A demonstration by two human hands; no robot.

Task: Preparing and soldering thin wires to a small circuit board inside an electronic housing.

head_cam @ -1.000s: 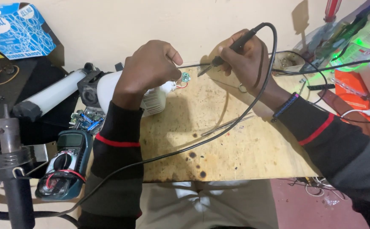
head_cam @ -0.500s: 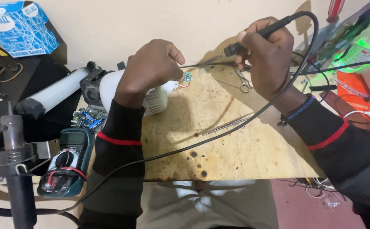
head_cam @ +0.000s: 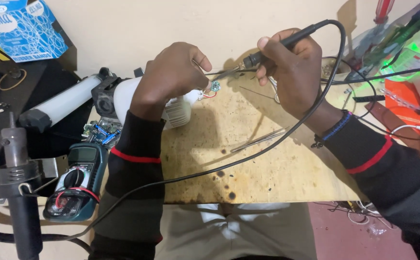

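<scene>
- Soldering iron (head_cam: 287, 41) is gripped pen-style by right hand (head_cam: 292, 72), wrist bent, tip aimed toward 9 o'clock.
- White bulb (head_cam: 173, 108) is clasped under left hand (head_cam: 173, 74), fingers curled.
- Small circuit board (head_cam: 215, 86) is seen at 3 o'clock of left hand.

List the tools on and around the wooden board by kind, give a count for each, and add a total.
Soldering iron: 1
Tweezers: 1
Multimeter: 1
Hot-air gun: 1
Screwdriver: 1
Total: 5
</scene>
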